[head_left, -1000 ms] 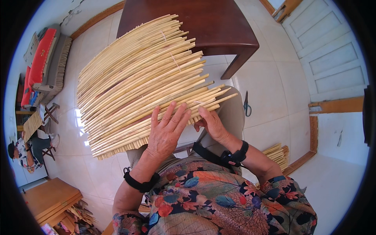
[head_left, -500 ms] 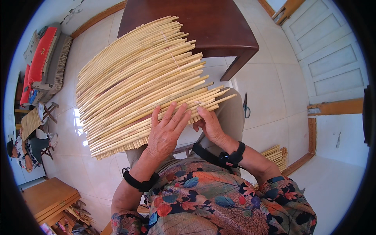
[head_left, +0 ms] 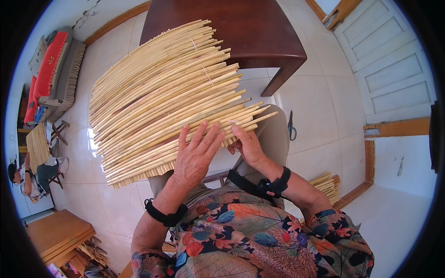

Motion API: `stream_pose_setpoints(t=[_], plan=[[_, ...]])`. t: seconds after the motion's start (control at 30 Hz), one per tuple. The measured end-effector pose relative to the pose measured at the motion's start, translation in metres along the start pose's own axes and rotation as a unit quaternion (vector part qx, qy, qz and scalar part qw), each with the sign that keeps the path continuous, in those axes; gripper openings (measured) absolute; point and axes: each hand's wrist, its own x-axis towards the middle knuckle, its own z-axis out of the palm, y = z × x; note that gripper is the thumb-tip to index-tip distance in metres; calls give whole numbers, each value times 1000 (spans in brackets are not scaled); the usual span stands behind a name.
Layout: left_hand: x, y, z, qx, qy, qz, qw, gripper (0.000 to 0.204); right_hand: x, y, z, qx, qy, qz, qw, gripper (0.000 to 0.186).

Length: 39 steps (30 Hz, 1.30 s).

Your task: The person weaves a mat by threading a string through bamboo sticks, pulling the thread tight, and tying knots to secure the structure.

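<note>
A mat of pale straw-coloured stalks (head_left: pixel 153 106), tied in rows with thin light string (head_left: pixel 207 74), slopes from the dark table down over my lap. Its right-hand ends are uneven. My left hand (head_left: pixel 194 150) lies on the near stalks with its fingers spread. Beside it, my right hand (head_left: pixel 249 146) pinches the near edge close to the right end, thumb on top and the other fingers curled below, partly hidden. A small twist of string shows by the right thumb.
The dark brown table (head_left: pixel 259 32) stands ahead. Scissors (head_left: pixel 291 126) lie on the tiled floor to the right, and a stalk bundle (head_left: pixel 327 185) is near my right elbow. At far left, another person (head_left: pixel 32 180) sits with a similar mat (head_left: pixel 38 146). A wooden cabinet (head_left: pixel 58 234) stands lower left.
My hands and the mat have barely moved. At far left, the other person has shifted, with an arm now raised toward their mat.
</note>
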Motion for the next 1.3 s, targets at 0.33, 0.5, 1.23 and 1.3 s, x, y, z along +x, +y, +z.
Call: stream_pose_setpoints(t=[0.33,0.5,1.23,1.3], plan=[[5,4,3,-12,16,-17,1000,46,3,5,-7,28,-6,-8,1000,36],[2,0,14,12,12,-15,1000,46,-1,2,-26,29,-41,57,997,38],[1,3,32,39,38,18,998,41,12,-41,-11,-634,-22,-439,637,9],[1,3,31,36,35,17,999,41,13,-41,-11,-633,-42,-445,632,9]])
